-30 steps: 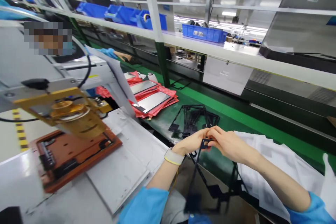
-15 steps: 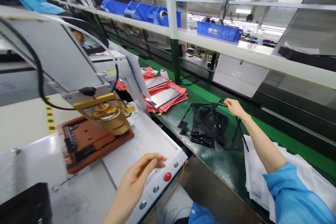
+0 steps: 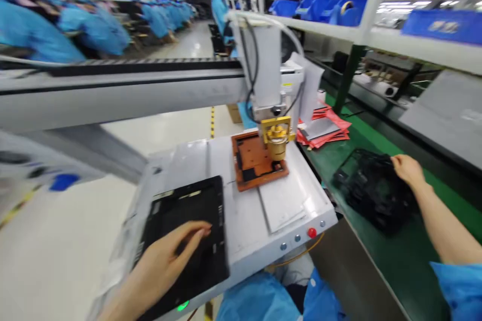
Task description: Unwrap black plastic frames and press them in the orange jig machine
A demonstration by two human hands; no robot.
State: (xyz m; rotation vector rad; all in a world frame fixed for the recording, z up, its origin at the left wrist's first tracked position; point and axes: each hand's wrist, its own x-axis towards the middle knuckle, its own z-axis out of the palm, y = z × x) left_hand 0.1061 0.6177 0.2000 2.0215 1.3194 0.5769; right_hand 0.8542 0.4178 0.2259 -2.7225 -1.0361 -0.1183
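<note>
Left grip (image 3: pixel 162 257) now over one black panel (image 3: pixel 196 205), loosely parted; right grip (image 3: pixel 409 171) (hold unclear) at one frame pile (image 3: pixel 376 193).

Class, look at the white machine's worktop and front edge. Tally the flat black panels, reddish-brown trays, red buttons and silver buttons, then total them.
Flat black panel: 1
Reddish-brown tray: 1
Red button: 1
Silver buttons: 3
Total: 6

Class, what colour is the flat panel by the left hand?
The flat panel is black; the head view shows it.
</note>
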